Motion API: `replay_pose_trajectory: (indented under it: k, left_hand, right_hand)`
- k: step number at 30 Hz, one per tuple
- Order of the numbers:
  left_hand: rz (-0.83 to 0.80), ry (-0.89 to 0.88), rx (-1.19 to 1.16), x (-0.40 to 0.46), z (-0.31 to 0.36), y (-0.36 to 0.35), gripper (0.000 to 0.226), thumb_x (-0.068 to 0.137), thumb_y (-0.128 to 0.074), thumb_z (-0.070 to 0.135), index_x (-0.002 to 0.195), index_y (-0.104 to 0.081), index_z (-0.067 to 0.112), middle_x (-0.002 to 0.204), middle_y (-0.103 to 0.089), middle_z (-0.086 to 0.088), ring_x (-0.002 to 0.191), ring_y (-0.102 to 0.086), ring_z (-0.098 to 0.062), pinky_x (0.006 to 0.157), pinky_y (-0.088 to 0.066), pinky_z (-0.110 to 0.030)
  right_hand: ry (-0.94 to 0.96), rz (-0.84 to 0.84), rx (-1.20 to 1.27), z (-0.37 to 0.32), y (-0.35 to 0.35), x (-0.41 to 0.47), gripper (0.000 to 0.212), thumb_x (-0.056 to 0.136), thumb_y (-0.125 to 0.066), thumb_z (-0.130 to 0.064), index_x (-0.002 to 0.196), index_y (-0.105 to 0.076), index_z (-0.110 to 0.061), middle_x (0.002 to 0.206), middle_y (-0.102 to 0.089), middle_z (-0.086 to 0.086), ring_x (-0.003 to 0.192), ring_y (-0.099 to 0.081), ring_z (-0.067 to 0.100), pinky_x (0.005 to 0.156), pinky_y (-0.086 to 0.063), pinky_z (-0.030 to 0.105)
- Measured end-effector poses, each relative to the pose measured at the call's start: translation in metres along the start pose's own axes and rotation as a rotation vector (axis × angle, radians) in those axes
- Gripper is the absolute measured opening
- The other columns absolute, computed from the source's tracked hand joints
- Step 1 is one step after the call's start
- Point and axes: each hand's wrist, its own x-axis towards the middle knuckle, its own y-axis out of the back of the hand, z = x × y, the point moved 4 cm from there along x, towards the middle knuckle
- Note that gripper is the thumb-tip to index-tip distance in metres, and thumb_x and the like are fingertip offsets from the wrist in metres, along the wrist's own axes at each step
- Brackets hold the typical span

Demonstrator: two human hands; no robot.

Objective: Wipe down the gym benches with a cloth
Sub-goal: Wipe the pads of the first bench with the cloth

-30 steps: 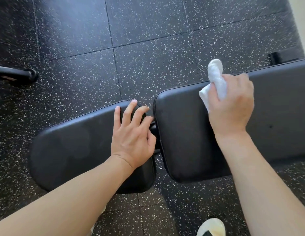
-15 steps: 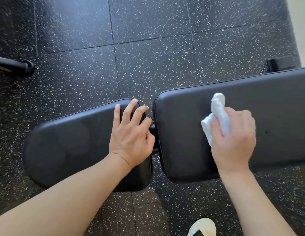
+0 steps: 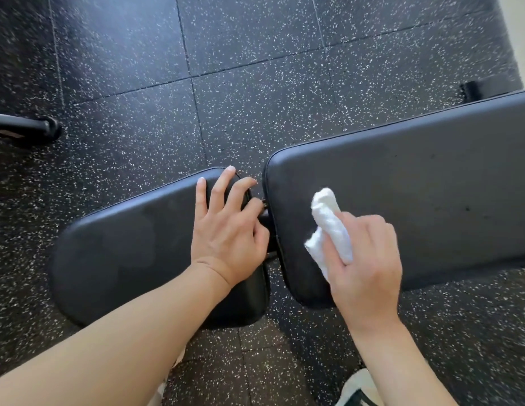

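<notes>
Two hands work: the left hand (image 3: 226, 238) lies spread on the seat pad (image 3: 123, 247), the right hand (image 3: 364, 259) grips the soft, light white cloth (image 3: 328, 227), bunched mid-frame against the firm, smooth back pad (image 3: 431, 186).

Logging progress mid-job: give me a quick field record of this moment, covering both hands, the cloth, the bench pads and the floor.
left hand: flat, fingers spread, resting on the seat pad near the gap
right hand: grips the white cloth
cloth position: bunched, on the back pad near its left end
pads: two black pads, apart, a metal frame part showing in the gap
floor: black speckled rubber tiles
other: a shoe at the bottom edge
</notes>
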Motion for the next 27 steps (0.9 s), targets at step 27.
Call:
replay_pose_trajectory:
  k: [27]
  left_hand:
    - [0.024,0.002,-0.007,0.002,0.0,0.003,0.017,0.083,-0.058,0.024,0.094,-0.071,0.019,0.141,-0.057,-0.004,0.15,-0.034,-0.038,0.125,-0.014,-0.065]
  right_hand:
    - [0.104,0.001,-0.005,0.032,0.017,-0.036,0.032,0.1,-0.064,-0.019,0.13,-0.073,-0.023,0.094,-0.047,-0.004,0.075,-0.043,0.021,0.066,-0.042,0.038]
